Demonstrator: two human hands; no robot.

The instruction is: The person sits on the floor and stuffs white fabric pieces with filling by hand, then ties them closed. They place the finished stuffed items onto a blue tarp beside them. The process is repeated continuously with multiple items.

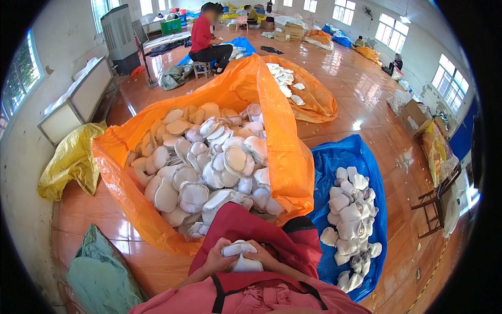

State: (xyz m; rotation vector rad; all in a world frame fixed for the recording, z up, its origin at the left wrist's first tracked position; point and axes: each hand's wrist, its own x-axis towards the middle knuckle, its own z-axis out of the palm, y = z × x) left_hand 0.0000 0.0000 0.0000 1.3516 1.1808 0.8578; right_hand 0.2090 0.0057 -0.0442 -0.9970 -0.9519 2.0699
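Observation:
Above my lap, my left hand (216, 256) and my right hand (263, 256) grip a soft white pad (239, 248) from both sides, fingers curled round it. Part of the white material hangs below, and the fingers hide much of its shape. Just beyond my knees stands a large open orange sack (285, 157), filled with a heap of white and cream rounded pads (201, 157), some in clear film. To my right, a blue sheet (377, 214) lies on the floor with a pile of white bundled pads (349, 230) on it.
A green sack (102, 272) lies at the near left, a yellow sack (73, 159) behind it. Ahead, a person in red (204, 34) sits on a small stool. Another orange sheet (314, 99) holds white pads. A wooden chair (439, 201) stands at the right.

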